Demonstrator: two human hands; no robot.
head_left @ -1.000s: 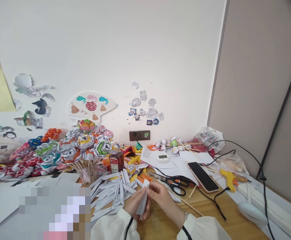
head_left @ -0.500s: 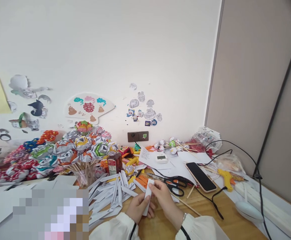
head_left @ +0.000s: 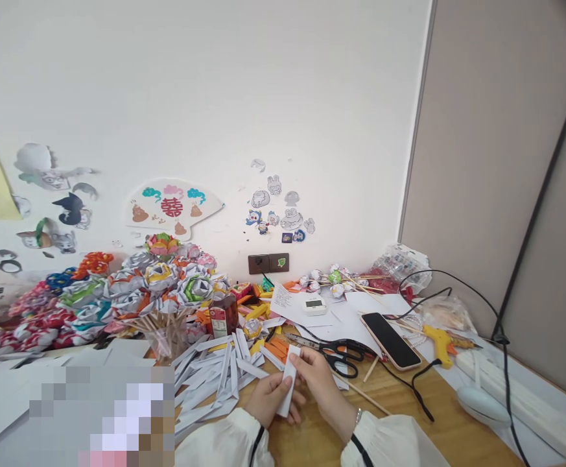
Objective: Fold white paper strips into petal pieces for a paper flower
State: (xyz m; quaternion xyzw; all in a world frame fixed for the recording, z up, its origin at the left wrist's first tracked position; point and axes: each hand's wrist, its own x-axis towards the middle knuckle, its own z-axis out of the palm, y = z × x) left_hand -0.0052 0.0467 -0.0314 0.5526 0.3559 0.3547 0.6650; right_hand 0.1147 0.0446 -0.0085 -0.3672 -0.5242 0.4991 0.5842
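Note:
Both hands grip one folded white paper strip low in the middle of the view, above the wooden desk. My left hand pinches its lower part with curled fingers. My right hand pinches its upper end between thumb and fingers. A heap of folded white paper strips lies just left of my hands. Black-handled scissors lie just right of my right hand.
A bunch of paper flowers on sticks stands at the left. A phone, a yellow glue gun with black cables, a small white timer, wooden skewers and loose paper sheets cover the desk's right. A grey partition closes the right side.
My hands with the paper strip have hardly shifted; the right hand's fingers moved slightly along the strip's upper end. The view drifted a little.

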